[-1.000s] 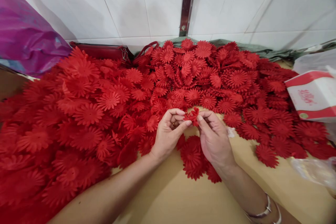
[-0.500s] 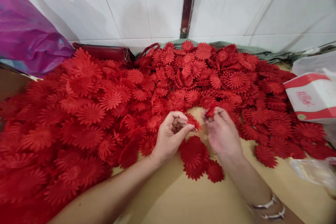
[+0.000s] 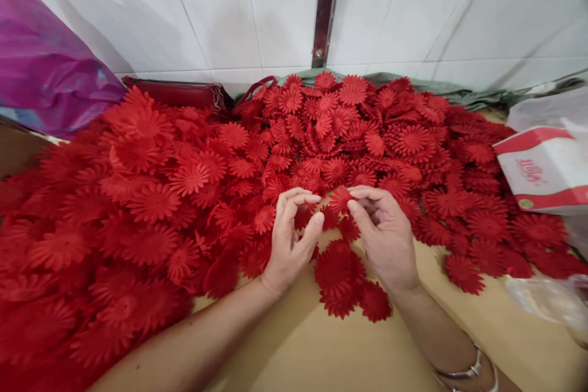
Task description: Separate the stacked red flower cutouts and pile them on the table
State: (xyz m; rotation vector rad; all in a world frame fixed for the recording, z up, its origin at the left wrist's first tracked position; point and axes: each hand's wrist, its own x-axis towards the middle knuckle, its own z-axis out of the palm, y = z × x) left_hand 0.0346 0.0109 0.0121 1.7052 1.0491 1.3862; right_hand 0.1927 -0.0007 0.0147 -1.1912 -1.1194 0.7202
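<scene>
My right hand (image 3: 388, 233) pinches a red flower-shaped petal piece (image 3: 340, 199) between thumb and forefinger, held up above the table. My left hand (image 3: 294, 236) is beside it on the left, thumb and fingers curved and apart, with nothing visibly gripped. More red petal pieces show behind and below the gap between the hands. A small group of flat, scallop-edged red pieces (image 3: 340, 275) lies on the tan tabletop (image 3: 294, 349) just under my hands.
A large heap of red petal pieces (image 3: 156, 202) spreads across the table from left to right. At the back are a dark red purse (image 3: 174, 90) and the white tiled wall (image 3: 275, 12). A purple bag (image 3: 50, 55) stands left; a red-and-white box (image 3: 542, 168) and clear plastic (image 3: 546, 300) are right.
My right hand has moved slightly left, bringing its petal piece between the hands. My left thumb and fingers have parted, and the piece that was at their tips is no longer held there.
</scene>
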